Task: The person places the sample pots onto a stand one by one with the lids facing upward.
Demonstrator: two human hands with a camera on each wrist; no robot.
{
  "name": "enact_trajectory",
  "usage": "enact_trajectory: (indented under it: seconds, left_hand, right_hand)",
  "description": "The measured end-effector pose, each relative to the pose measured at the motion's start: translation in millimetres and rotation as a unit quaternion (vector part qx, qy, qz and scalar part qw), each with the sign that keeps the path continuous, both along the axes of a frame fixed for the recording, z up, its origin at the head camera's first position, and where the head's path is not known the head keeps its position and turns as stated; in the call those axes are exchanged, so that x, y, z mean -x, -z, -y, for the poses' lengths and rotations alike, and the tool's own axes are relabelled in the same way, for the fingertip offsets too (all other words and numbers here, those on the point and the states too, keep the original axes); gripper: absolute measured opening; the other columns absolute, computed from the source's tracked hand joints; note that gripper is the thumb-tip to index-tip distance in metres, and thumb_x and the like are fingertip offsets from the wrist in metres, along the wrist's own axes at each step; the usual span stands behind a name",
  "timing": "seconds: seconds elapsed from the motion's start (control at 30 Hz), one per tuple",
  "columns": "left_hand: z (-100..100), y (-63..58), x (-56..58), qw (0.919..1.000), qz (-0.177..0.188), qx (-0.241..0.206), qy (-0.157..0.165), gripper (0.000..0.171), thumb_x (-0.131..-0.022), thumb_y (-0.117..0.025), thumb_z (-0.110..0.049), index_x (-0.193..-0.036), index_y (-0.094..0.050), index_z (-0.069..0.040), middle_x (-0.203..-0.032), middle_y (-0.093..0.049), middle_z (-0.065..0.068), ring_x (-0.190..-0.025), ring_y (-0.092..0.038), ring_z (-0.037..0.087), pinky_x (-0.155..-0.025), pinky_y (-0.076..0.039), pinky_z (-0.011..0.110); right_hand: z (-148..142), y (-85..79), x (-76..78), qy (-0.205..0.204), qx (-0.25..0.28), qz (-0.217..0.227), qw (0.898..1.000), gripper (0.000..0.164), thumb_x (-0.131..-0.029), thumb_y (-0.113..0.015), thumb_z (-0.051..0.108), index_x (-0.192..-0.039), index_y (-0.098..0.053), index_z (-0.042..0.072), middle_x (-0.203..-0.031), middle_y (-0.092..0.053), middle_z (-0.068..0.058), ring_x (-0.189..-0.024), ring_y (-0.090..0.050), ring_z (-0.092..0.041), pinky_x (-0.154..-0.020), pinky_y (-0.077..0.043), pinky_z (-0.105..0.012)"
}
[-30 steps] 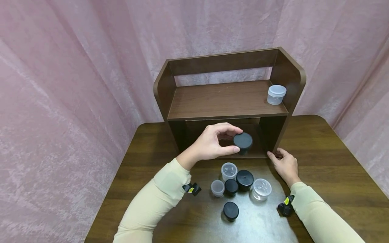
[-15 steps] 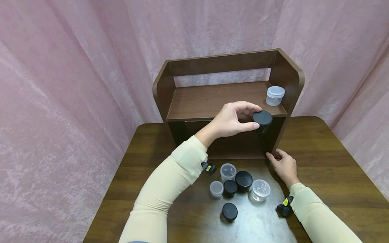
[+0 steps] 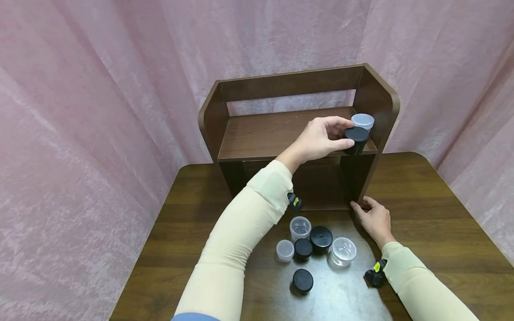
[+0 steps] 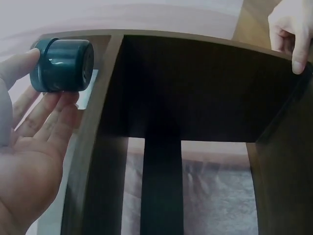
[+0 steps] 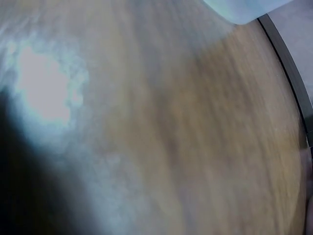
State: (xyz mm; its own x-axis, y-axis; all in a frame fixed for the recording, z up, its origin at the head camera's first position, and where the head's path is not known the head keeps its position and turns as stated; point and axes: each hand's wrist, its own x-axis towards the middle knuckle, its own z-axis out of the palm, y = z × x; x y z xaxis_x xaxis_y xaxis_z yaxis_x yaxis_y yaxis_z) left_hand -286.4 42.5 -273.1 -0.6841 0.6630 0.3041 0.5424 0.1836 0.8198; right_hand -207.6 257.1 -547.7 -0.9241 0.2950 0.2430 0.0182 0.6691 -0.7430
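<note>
Thumb and fingertips of my left hand pinch a small black jar with a flat lid, upright at the front right of the upper shelf board. In the head view it overlaps a clear tub with a whitish lid behind it. The left wrist view shows the same black jar held at its lid end and resting over the fingers. My right hand grips the lower front edge of the brown desktop shelf at its right side panel, thumb at the front and fingers outside.
On the table before the shelf stand a clear tub, a black jar, a smaller black jar, a small translucent tub and a wide clear tub. Another black jar stands nearer. Pink curtains hang behind.
My left hand has carried the black jar up and to the right, from before the lower compartment to the upper board's front right. The right hand has stayed at the side panel.
</note>
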Motion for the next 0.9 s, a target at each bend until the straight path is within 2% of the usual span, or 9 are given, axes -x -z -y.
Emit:
enact_trajectory:
  seconds: [0.17,0.43,0.73,0.9]
  left_hand:
    - [-12,3.2,5.4,0.9998,0.017,0.004,-0.006,0.041,-0.084,-0.075,-0.017,-0.123,-0.063,-0.012,-0.106,-0.068,-0.004,-0.093,-0.063,0.003,-0.077,-0.050,0.017]
    - [-28,5.1,8.1,0.9996,0.018,0.009,-0.019,0.042,-0.083,-0.077,-0.016,-0.122,-0.064,-0.011,-0.105,-0.068,-0.002,-0.090,-0.064,0.002,-0.077,-0.050,0.014]
    - [-31,7.6,6.7,0.9980,0.043,-0.030,-0.035,0.039,-0.082,-0.077,-0.012,-0.119,-0.066,-0.009,-0.101,-0.067,0.000,-0.089,-0.065,0.004,-0.077,-0.051,0.014]
    - [-32,8.8,7.1,0.9968,0.054,-0.036,-0.047,0.040,-0.081,-0.078,-0.013,-0.119,-0.067,-0.010,-0.100,-0.067,-0.001,-0.089,-0.065,0.004,-0.076,-0.051,0.014]
  right_hand:
    - [-1,0.4,-3.3,-0.003,0.003,0.008,1.000,0.050,-0.091,-0.061,0.046,-0.115,-0.063,0.002,-0.103,-0.067,-0.020,-0.093,-0.064,-0.034,-0.078,-0.049,-0.048]
    - [-1,2.7,-5.5,0.004,-0.004,-0.004,1.000,0.045,-0.091,-0.063,0.045,-0.110,-0.065,0.004,-0.098,-0.069,-0.017,-0.090,-0.064,-0.031,-0.075,-0.048,-0.043]
    - [1,1.5,-6.9,0.003,-0.002,-0.008,1.000,0.046,-0.090,-0.063,0.045,-0.111,-0.064,0.003,-0.098,-0.069,-0.017,-0.088,-0.065,-0.031,-0.075,-0.049,-0.043]
    - [1,-0.4,-7.7,0.007,-0.001,-0.009,1.000,0.045,-0.090,-0.064,0.044,-0.110,-0.065,0.005,-0.096,-0.070,-0.015,-0.086,-0.066,-0.029,-0.073,-0.049,-0.040]
